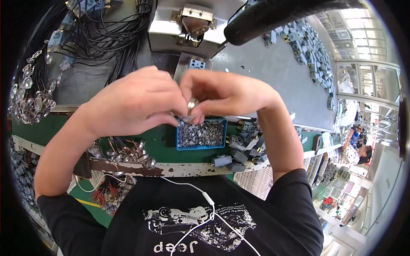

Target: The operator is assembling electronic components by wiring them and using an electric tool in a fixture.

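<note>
Item in hand: small round metal disc point(193, 103), shiny, domed, pinched where my two hands meet, just above the blue tray point(200, 133) at 12 o'clock of it

Left hand point(134, 102): fingers curled shut, tips pressed toward the disc; what else it grips I cannot tell, the knuckles hide it

Right hand point(224, 94): closed in a pinch on the disc, thumb and forefinger around its rim

Stock, as I judge it: blue tray holds a full layer of tiny grey metal pieces, so plenty is left; a heap of similar discs on black wires point(32, 96) lies at 9 o'clock on the bench point(273, 68); more wired discs point(128, 151) sit at 7 o'clock of the tray; grey plastic blocks point(243, 149) at 4 o'clock

Progress: one piece mid-fitting, neither finished nor set down; how many of the heaped ones are done I cannot tell
</note>
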`<state>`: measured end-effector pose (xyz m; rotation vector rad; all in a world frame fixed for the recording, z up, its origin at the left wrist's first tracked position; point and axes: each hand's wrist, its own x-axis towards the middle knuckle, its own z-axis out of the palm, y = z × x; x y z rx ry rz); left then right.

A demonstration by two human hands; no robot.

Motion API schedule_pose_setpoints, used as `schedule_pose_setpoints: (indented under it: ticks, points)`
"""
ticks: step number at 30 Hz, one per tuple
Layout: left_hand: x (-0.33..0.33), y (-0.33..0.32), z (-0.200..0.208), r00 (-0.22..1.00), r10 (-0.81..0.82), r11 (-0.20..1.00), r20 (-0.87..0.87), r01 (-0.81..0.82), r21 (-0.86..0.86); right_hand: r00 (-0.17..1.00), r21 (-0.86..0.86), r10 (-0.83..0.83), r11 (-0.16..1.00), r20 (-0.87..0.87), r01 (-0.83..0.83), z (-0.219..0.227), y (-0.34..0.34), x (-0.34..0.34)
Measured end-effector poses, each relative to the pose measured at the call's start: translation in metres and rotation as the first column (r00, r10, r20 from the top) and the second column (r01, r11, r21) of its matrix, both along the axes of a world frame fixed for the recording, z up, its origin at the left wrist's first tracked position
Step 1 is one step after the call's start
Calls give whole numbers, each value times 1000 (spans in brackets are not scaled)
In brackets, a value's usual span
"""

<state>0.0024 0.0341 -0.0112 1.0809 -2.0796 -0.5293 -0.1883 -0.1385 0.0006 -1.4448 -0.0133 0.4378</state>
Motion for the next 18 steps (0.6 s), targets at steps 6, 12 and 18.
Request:
schedule_pose_setpoints:
  ticks: [6, 12, 18]
  points:
    - [-4, 2, 6, 993, 114, 993, 1, -114, 27, 980, 15, -190, 982, 51, 190, 10, 11, -19]
    - [-5, 1, 12, 985, 169, 984, 34, -166, -59, 956, -18, -288, 957, 51, 289, 15, 13, -23]
    - [-10, -8, 29, 923, 378, 925, -73, -374, 64, 697, -258, -656, 647, 289, 717, 20, 28, -55]
